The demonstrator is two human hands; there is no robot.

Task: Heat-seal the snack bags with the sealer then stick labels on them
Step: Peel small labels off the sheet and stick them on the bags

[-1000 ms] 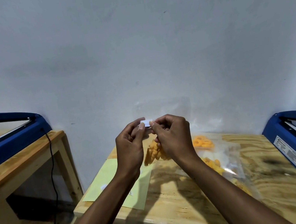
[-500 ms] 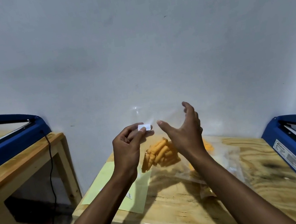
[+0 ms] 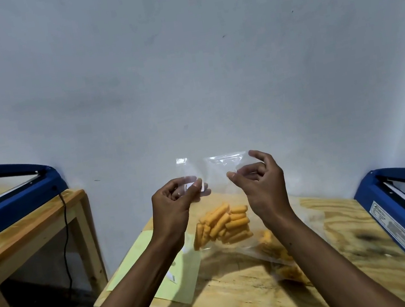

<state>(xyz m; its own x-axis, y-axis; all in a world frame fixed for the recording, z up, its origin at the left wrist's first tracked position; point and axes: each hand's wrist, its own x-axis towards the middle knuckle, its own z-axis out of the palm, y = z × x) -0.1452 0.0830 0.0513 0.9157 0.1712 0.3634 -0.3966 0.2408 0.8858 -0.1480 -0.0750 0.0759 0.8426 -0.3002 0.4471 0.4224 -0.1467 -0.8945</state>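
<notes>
I hold a clear snack bag [image 3: 223, 223] of orange sticks upright above the wooden table [image 3: 245, 295]. My left hand [image 3: 172, 205] pinches its upper left part, thumb pressing a small white label [image 3: 202, 186] against the plastic. My right hand [image 3: 262, 186] is at the bag's upper right corner with fingers curled and spread, thumb apart from them; no firm grip shows. A blue heat sealer [image 3: 404, 214] sits at the table's right end. A pale yellow-green label sheet [image 3: 134, 265] lies on the table under my left forearm.
More clear bags of orange snacks [image 3: 274, 248] lie on the table behind my right wrist. A second blue sealer [image 3: 12, 199] sits on another wooden table [image 3: 23, 232] to the left, its black cord [image 3: 64, 241] hanging down. A bare white wall stands close behind.
Both hands were pinching the label together; my right hand let go, opened and shifted right to the bag's top corner. My left thumb keeps the label on the raised bag.
</notes>
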